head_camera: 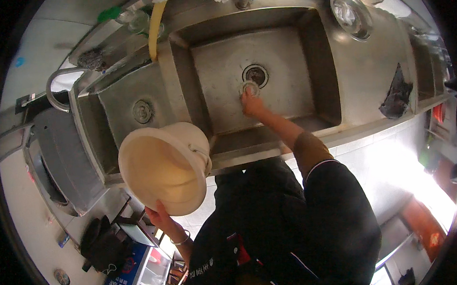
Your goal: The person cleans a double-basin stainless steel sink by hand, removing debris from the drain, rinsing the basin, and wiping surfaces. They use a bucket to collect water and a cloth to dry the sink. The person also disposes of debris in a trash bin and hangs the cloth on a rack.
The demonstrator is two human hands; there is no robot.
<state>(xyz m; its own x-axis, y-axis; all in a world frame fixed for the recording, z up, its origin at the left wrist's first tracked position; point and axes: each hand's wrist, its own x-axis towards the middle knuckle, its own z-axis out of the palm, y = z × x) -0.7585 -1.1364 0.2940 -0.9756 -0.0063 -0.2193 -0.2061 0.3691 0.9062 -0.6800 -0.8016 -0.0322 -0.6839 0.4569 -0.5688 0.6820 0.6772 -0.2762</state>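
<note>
With its fingers on the near rim, my left hand (pixel 161 218) holds a cream plastic bucket (pixel 159 172). The bucket is tilted, its mouth facing up toward me, and no contents show inside. It stands out over the front edge of the smaller left basin. My right hand (pixel 253 105) reaches into the large stainless-steel sink basin (pixel 286 63). Its fingers grip a small round pale item (pixel 251 88), perhaps a drain strainer, at the near-left edge of the drain hole (pixel 256 74). Blur hides the item's exact kind.
A smaller basin (pixel 130 89) with a drain adjoins on the left. A yellow strip (pixel 156 29) lies at the divider. Right of the sink are a metal bowl (pixel 351 16) and a dark flat piece (pixel 396 95). A faucet (pixel 244 0) stands behind; a grey bin (pixel 66 153) is left.
</note>
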